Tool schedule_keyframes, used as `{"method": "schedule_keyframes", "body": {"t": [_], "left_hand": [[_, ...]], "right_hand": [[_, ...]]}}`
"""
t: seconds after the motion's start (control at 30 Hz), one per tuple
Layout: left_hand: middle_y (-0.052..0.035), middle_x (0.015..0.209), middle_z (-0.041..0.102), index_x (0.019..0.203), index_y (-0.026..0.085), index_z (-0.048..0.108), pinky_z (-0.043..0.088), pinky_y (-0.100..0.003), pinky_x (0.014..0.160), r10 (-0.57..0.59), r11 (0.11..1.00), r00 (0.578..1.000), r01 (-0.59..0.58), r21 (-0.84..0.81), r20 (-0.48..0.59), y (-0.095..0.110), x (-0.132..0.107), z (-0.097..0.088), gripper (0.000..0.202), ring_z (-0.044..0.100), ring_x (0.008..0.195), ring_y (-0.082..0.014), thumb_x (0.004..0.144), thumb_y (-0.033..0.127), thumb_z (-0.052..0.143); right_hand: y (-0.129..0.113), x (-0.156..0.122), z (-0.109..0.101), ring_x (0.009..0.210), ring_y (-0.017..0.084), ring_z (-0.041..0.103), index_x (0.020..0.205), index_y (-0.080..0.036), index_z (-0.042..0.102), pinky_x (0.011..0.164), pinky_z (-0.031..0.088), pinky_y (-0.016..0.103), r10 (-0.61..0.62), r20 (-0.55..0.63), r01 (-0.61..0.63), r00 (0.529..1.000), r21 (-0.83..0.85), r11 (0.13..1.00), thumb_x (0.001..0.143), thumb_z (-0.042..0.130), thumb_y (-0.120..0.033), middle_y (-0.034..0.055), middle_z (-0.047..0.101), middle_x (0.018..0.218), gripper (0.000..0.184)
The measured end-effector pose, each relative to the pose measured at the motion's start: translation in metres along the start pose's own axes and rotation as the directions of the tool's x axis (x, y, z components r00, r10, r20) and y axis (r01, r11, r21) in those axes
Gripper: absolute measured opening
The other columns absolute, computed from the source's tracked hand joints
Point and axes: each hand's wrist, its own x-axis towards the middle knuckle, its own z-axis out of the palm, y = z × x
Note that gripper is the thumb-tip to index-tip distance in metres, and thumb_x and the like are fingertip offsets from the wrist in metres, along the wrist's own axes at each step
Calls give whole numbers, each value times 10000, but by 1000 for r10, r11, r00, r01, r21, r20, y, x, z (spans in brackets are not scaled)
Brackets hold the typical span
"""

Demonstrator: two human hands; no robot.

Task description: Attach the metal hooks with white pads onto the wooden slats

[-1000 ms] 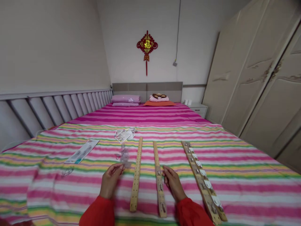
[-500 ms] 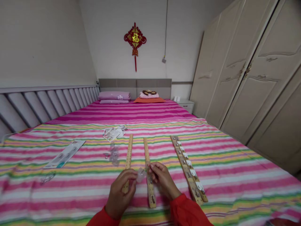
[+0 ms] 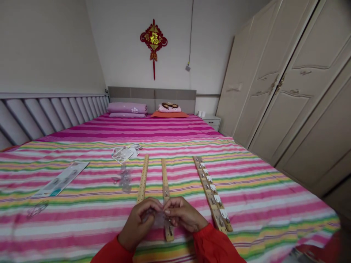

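Note:
My left hand is closed on a small clear plastic piece, which shows below its fingertips. Thumb and forefinger of my right hand pinch at the same piece's edge, so both hands' fingertips meet. Beneath them lies the middle wooden strip, with small metal hooks on its near half. Left of it is a wooden strip with rows of holes, its near end hidden behind my left hand. To the right, a pair of wooden strips bears metal hooks and white round-backed hooks.
Several clear plastic pieces lie in a cluster on the striped bedsheet. Behind them is a pile of white packaging. A long packaging card and a clear looped item lie farther left.
My right hand has moved left, from over the middle strip to the plastic piece in my left hand. The fingertips now touch. The view has shifted slightly.

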Motion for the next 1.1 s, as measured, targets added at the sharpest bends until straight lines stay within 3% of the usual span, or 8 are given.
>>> {"method": "schedule_keyframes", "body": {"t": [0.07,0.13,0.2,0.27,0.37,0.47,0.7,1.1], "left_hand": [[-71,824,675,852,191,680,498,-292,684,-113,993,991,110,-48,-75,-6,5,2,206,624,768,-199,672,247,596],[-72,873,689,950,182,670,505,-294,686,-249,966,953,231,-117,-173,-15,11,4,318,632,753,-192,675,336,625],[-70,890,698,939,174,671,508,-296,691,-368,924,901,328,-194,-228,-24,16,7,364,636,742,-185,666,412,644],[-65,863,704,873,167,681,509,-294,695,-438,887,873,383,-257,-212,-32,23,12,371,639,745,-183,636,453,673],[-53,767,702,779,156,682,502,-280,678,-441,874,884,385,-297,-152,-42,35,20,365,634,725,-174,573,454,726],[-28,643,669,718,142,664,478,-251,599,-424,880,892,364,-305,-158,-55,53,24,362,602,609,-138,534,443,746],[11,535,610,634,138,614,441,-232,535,-482,855,851,405,-323,-210,-87,92,23,295,564,518,-115,481,360,733],[44,429,518,535,154,568,323,-209,454,-518,855,801,491,-166,-300,-115,112,26,132,446,431,-88,514,281,595]], "right_hand": [[1,3,-3,356,36,447,713,-123,670,368,303,155,-19,-15,19,1000,20,1000,627,783,-276,-40,581,519,209],[3,8,-7,362,41,442,701,-131,658,369,297,158,-55,-76,59,996,47,997,626,784,-281,-43,574,502,210],[6,16,-13,369,45,437,688,-140,647,376,295,158,-104,-187,121,977,85,989,621,785,-288,-53,552,468,213],[10,26,-19,381,49,444,677,-144,640,386,304,157,-137,-296,179,945,120,977,600,795,-284,-55,545,458,222],[13,40,-28,398,56,461,674,-135,643,400,323,162,-160,-384,222,910,123,967,571,800,-274,-38,568,470,234],[13,53,-33,399,64,469,653,-130,638,404,327,168,-190,-421,242,887,73,967,581,776,-287,-22,577,456,221],[8,81,-47,394,75,476,608,-145,609,403,344,182,-251,-548,238,798,-97,967,558,717,-278,-34,571,438,178],[21,105,-60,367,73,428,559,-154,581,360,298,186,-237,-633,195,737,-136,971,525,675,-252,-57,522,416,140]]}}
